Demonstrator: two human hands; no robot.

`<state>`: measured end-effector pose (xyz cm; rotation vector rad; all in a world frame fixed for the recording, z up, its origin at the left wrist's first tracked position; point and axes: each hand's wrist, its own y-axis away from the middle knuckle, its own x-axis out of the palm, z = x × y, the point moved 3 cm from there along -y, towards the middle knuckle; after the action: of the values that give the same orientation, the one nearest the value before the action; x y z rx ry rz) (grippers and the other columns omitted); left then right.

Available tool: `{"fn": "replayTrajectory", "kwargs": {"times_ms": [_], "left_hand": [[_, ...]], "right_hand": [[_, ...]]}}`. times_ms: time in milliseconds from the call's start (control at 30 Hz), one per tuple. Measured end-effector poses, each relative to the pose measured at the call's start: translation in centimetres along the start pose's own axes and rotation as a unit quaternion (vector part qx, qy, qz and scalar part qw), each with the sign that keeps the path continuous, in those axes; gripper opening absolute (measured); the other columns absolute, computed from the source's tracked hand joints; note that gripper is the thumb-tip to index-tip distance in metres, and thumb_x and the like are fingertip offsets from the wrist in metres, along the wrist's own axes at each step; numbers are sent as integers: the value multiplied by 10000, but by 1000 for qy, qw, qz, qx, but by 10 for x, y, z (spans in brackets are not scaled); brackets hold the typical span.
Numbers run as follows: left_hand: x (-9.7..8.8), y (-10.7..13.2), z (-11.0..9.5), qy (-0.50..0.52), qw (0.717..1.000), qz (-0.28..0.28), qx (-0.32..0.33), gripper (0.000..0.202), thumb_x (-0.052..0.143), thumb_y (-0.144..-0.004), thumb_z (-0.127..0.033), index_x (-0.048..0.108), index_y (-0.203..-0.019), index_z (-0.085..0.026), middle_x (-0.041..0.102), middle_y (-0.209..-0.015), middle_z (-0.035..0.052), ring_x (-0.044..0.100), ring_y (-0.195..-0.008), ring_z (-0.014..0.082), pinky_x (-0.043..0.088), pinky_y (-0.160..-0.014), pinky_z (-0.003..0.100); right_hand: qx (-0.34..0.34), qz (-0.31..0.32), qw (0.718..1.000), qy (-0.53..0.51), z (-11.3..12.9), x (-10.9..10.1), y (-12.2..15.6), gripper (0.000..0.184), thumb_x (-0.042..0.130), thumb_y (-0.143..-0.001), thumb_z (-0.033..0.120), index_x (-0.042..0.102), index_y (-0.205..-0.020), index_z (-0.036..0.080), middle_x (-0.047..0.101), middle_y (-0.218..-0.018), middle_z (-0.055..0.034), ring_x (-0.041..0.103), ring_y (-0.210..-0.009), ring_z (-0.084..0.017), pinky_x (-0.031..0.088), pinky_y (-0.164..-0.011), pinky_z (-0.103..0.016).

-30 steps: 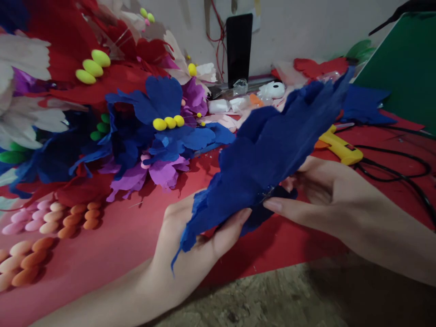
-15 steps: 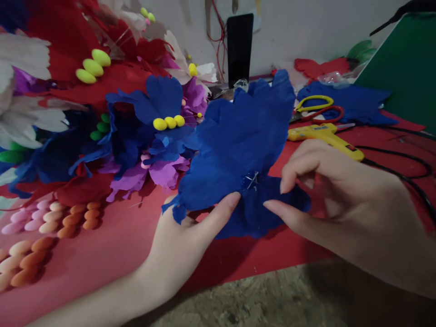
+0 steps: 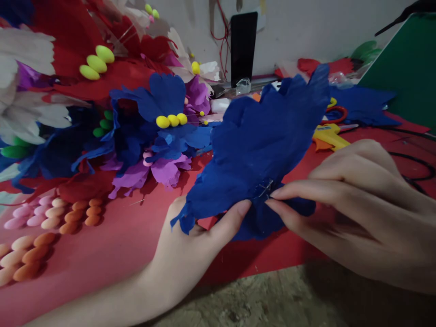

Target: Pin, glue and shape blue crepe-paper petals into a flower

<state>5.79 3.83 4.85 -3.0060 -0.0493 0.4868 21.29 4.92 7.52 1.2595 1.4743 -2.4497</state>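
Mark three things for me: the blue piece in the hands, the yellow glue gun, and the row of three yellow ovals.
Blue piece (image 3: 252, 152): head view, middle of its broad face.
Yellow glue gun (image 3: 332, 137): head view, on its visible yellow body.
Row of three yellow ovals (image 3: 173, 120): head view, on the middle oval.

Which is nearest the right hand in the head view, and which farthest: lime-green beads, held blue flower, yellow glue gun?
From the right hand:
1. Held blue flower: at the fingertips.
2. Yellow glue gun: just beyond the knuckles.
3. Lime-green beads: far off, upper left.
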Motion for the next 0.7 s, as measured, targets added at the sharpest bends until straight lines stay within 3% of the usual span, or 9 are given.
{"fn": "replayTrajectory", "kwargs": {"times_ms": [467, 633, 700], "left_hand": [[2, 0, 0, -15, 1000, 16, 18, 124, 578, -669, -207, 595, -550, -239, 684, -577, -74, 648, -564, 147, 552, -582, 207], [-1, -1, 3, -11, 1000, -4, -2, 60, 589, -674, -221, 636, -647, -248, 714, -705, -74, 670, -687, 169, 553, -711, 239], [-2, -3, 4, 12, 1000, -15, -13, 63, 590, -678, -216, 641, -674, -252, 717, -756, -77, 669, -773, 174, 539, -776, 245]], "right_hand": [[-8, 5, 1000, 9, 0, 1, 2, 47, 595, -690, 199, 557, -689, 226, 546, -527, 63, 439, -472, -64, 312, -504, -271], [-19, 21, 1000, -3, 4, 1, 2, 86, 599, -671, 170, 532, -658, 222, 534, -527, 65, 458, -480, -60, 323, -488, -263], [-10, 1, 1000, -8, 7, -1, 2, 104, 609, -646, 152, 527, -625, 212, 529, -512, 65, 450, -464, -53, 321, -479, -253]]}}
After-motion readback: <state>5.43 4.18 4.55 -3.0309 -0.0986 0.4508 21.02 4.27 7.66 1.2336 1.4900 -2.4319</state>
